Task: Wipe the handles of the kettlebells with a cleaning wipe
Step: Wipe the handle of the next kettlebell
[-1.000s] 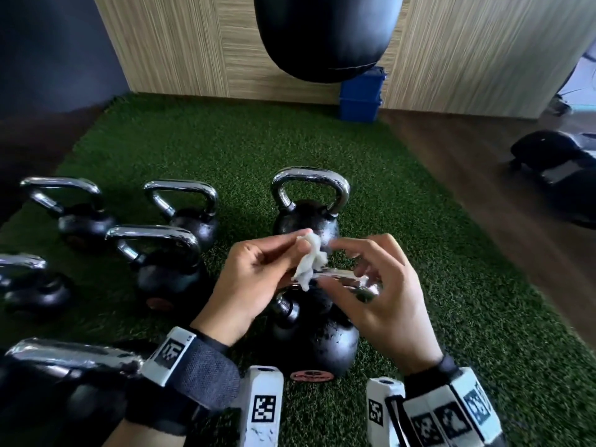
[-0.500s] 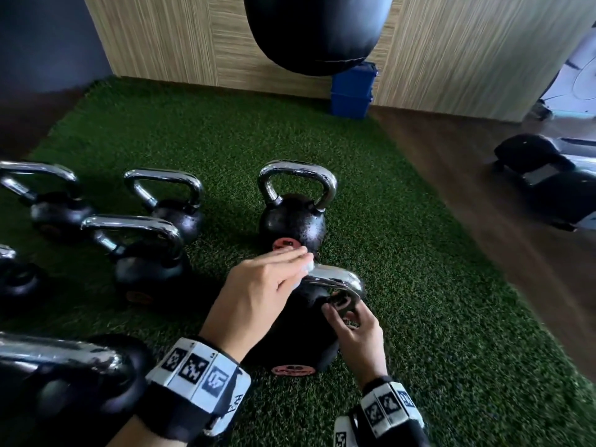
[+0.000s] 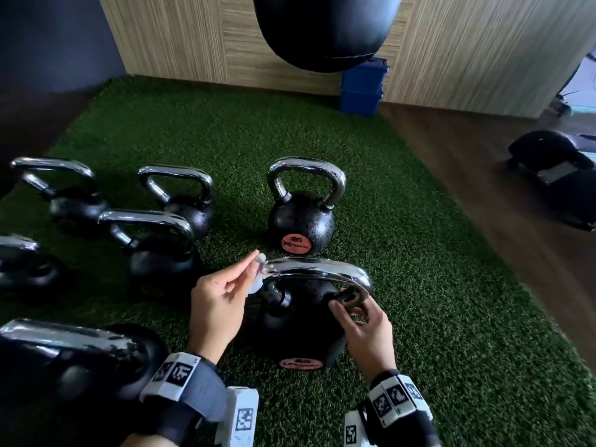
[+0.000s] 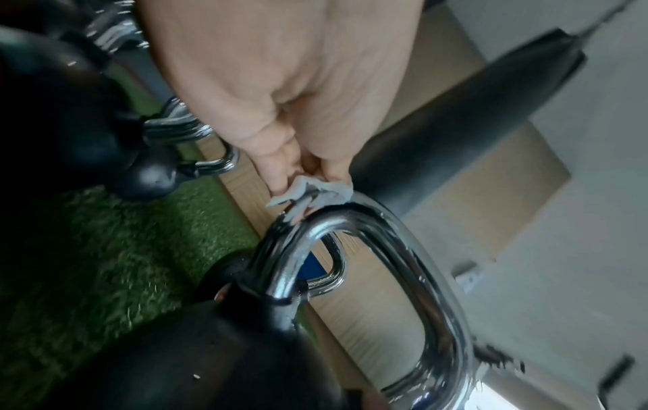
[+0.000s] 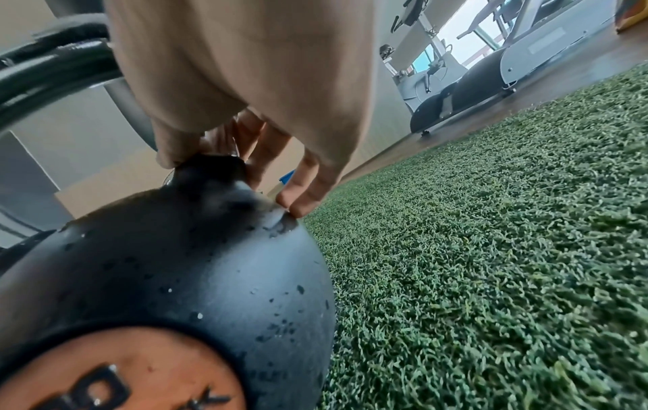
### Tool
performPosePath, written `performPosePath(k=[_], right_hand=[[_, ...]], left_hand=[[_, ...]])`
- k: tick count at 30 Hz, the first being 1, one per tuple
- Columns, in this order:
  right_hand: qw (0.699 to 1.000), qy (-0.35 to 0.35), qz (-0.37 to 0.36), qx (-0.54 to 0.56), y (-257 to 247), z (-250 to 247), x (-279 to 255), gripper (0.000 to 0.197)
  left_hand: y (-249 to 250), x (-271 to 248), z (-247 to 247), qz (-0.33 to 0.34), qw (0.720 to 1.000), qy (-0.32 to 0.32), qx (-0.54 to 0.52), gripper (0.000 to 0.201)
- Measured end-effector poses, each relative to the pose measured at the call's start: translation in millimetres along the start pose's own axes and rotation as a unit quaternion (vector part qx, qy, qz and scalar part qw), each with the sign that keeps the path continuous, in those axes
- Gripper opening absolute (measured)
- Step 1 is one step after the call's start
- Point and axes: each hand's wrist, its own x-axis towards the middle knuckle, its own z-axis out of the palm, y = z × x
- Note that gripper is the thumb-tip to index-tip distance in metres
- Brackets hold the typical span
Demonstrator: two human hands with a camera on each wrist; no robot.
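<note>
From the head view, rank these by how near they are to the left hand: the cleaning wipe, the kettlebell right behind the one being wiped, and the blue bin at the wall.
1. Cleaning wipe: pinched in the left hand's fingertips, against the chrome handle.
2. Kettlebell behind: just beyond the hand, on the turf.
3. Blue bin: far back, at the wall.

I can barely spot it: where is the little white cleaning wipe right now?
In the head view, the small white cleaning wipe is pinched in the left hand, against the left end of the nearest black kettlebell's chrome handle.
</note>
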Motion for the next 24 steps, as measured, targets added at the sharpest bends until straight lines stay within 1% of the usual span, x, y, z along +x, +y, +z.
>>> performPosePath(k=[2,4,7,9,11,13,14,16,17,19,20,22,24], right_hand=[[1.0,-0.007,-0.004,-0.013,-2,-3,2,0.03],[1.0,-0.018,-0.001,-0.017,-4,-5,5,0.035],[0.999,-0.038,0.018,-0.009,-6,-7,9,0.041],[0.998,-0.046,0.034,0.019,-6,-8,12,0.046],[0.997,-0.056,0.043,0.041,-8,-8,15,0.05],[0.996,-0.068,0.042,0.046,-12,-9,16,0.054],[0.996,-0.07,0.043,0.043,-13,-9,15,0.056],[0.996,-0.065,0.051,0.03,-17,-9,13,0.056],[0.996,-0.064,0.058,0.025,-19,-9,12,0.053],[0.995,-0.059,0.076,0.015,-23,-10,10,0.044],[0.995,-0.059,0.082,0.014,-27,-12,7,0.039],[0.994,-0.061,0.09,0.009,-35,-16,-3,0.034],[0.995,-0.058,0.086,-0.001,-41,-21,-20,0.04]], left_hand=[[-8,-2,-3,-0.007,0.999,-0.012,-0.029,0.03],[-17,-6,-2,-0.027,0.997,0.001,-0.073,0.029],[-29,-17,6,-0.126,0.98,0.048,-0.145,0.025],[-39,-23,11,-0.162,0.976,0.06,-0.134,0.021],[-50,-26,13,-0.18,0.972,0.067,-0.132,0.024],[-56,-31,13,-0.19,0.97,0.06,-0.14,0.026],[-57,-35,12,-0.189,0.971,0.05,-0.138,0.026],[-57,-41,11,-0.165,0.978,0.023,-0.124,0.029],[-55,-44,11,-0.146,0.983,0.015,-0.107,0.034],[-49,-42,10,-0.103,0.994,0.023,-0.037,0.043],[-48,-38,10,-0.08,0.996,0.029,0.007,0.043],[-45,-27,9,-0.058,0.995,0.032,0.077,0.039],[-44,-14,14,-0.041,0.991,0.037,0.118,0.036]])
